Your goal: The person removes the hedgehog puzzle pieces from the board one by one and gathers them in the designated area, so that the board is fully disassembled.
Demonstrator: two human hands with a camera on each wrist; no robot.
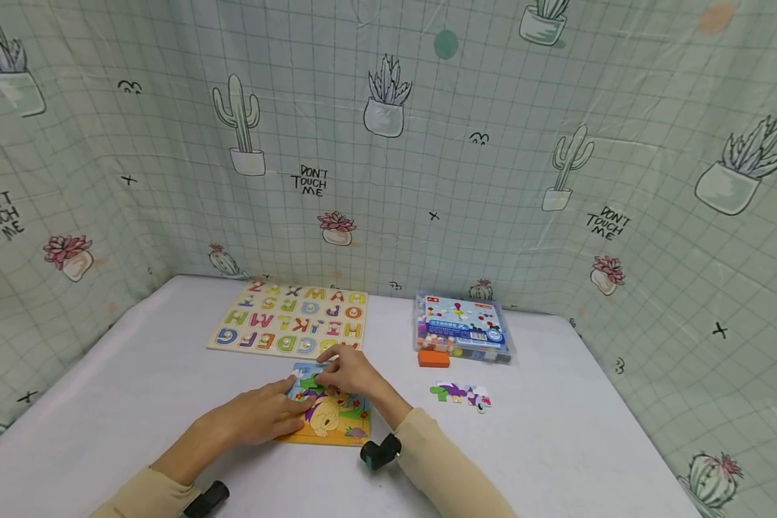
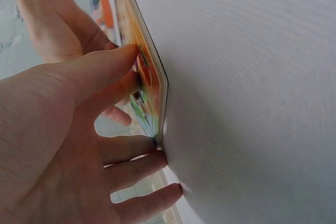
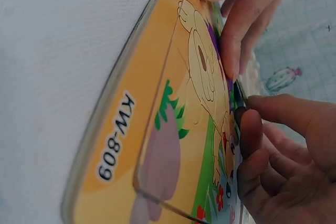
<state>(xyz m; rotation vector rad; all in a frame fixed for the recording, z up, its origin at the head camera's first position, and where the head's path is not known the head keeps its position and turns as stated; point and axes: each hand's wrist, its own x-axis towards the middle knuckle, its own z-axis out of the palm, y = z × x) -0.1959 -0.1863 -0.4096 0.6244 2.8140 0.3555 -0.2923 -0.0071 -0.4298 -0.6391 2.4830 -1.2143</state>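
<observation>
A jigsaw board (image 1: 356, 434) printed with a cartoon animal on an orange and blue ground lies near the table's middle; its corner reads KW-809 in the right wrist view. My left hand (image 1: 262, 414) rests along its left side, thumb and forefinger on the picture (image 2: 149, 72), other fingers at the edge and table. At the board's upper part, my right hand (image 1: 350, 373) pinches a small puzzle piece, green in the head view (image 1: 312, 383); a thin edge shows by its fingertips in the right wrist view. The fingers partly cover this piece.
Several loose puzzle pieces (image 1: 453, 391) lie right of the board. Behind them stand an orange block (image 1: 434, 359) and a clear plastic case (image 1: 462, 327) of coloured parts. A wooden letter board (image 1: 288, 320) lies just beyond the jigsaw. Printed cloth (image 1: 388, 187) hangs around the table.
</observation>
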